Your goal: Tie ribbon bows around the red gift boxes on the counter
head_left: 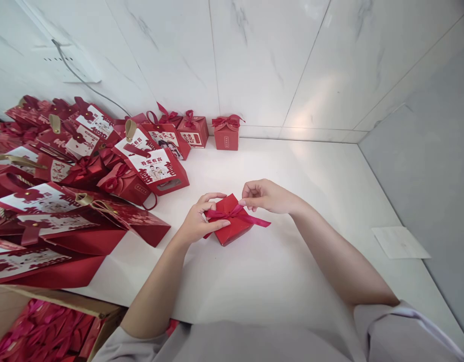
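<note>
A small red gift box [232, 233] rests on the white table in front of me, tied across its top with a dark pink ribbon [259, 220]. My left hand [199, 218] grips the box from its left side, thumb on the top and fingers around the far edge. At the box's upper right, my right hand [262, 195] pinches part of the ribbon between thumb and fingertips. One ribbon tail sticks out to the right below that hand. The left hand partly covers the ribbon's other end.
Many red gift boxes and bags [156, 171] crowd the left of the table [314, 166]. A single red box [226, 136] stands by the tiled wall. An open carton [81, 301] with ribboned red boxes sits below at left. A white card [400, 242] lies at right.
</note>
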A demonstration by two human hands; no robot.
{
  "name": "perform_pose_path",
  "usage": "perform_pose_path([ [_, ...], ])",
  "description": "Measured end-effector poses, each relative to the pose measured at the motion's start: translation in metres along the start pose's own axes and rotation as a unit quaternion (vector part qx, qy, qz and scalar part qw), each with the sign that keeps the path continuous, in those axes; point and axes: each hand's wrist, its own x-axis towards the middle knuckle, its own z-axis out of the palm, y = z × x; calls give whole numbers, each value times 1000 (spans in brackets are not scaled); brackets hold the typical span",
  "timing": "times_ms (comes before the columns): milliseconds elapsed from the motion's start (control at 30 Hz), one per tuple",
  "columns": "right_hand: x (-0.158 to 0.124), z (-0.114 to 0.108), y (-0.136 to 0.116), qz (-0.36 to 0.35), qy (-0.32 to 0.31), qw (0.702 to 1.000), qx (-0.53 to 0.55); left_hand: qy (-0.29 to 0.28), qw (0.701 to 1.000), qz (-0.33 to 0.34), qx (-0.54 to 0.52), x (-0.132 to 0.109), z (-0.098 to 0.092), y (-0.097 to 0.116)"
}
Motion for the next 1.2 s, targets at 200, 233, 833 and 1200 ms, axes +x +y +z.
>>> perform_pose_path([
  [200,-1,-2,2,38,-34,998,43,-6,1000,-1,-2,0,0,0],
  [233,-2,-2,2,40,-48,997,46,-7,1000,-1,-2,0,0,0],
  [833,4,7,14,-21,-70,996,54,147,989,18,13,-1,13,-4],
  [1200,9,10,29,-39,-25,998,34,198,976,56,76,-3,18,-4],
])
